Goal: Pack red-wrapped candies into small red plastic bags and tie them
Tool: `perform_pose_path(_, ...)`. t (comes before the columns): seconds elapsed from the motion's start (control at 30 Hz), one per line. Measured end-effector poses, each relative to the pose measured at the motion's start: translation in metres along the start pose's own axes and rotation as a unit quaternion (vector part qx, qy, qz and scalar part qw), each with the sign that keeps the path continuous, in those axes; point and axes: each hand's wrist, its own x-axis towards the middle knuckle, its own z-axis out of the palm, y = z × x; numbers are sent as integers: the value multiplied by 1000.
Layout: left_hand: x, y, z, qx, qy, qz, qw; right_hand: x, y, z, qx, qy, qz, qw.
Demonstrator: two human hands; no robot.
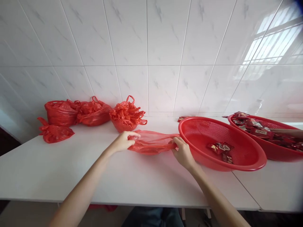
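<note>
A thin red plastic bag [151, 145] is stretched sideways between my two hands, low over the white table. My left hand [124, 141] pinches its left edge, thumb and forefinger around the film. The right edge is gripped by my right hand [183, 152], close beside the rim of a red perforated basket [248, 159]. Inside that basket lie several small wrapped packets [220, 147] in red and gold. Behind my left hand stands a red bowl-shaped bundle [121, 124] heaped with crumpled red plastic bags [127, 110].
Filled red bags [62, 113] sit at the back left against the tiled wall [163, 88]. At right, another red basket [267, 151] is piled with wrapped packets, and another person's arm [286, 132] reaches into it. The table's front edge [142, 203] runs below my forearms.
</note>
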Motion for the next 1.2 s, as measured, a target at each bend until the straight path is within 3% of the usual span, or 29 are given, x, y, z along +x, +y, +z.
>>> perform_pose_path(0.17,8,18,-31,-17,54,-14,998,13,-16,-3,36,23,66,997)
perform_pose_path(0.43,9,15,-38,-60,118,1,991,24,-32,-12,19,88,30,996)
perform_pose_path(0.53,13,19,-38,-66,90,-24,993,29,-33,-21,6,107,10,994)
perform_pose_path(0.63,18,21,-36,-21,42,-31,998,32,-29,-29,-35,38,2,999)
perform_pose_path(0.7,21,19,-34,-16,44,-19,999,31,-25,-32,-49,11,11,999)
perform_pose_path(0.77,23,15,-33,-26,52,-8,998,27,-20,-32,-39,17,24,999)
perform_pose_path(0.97,18,7,-26,31,0,23,999,15,-12,-26,-52,11,33,998)
perform_pose_path(1.2,0,22,-20,111,-30,-2,993,9,-8,-26,-81,12,-9,997)
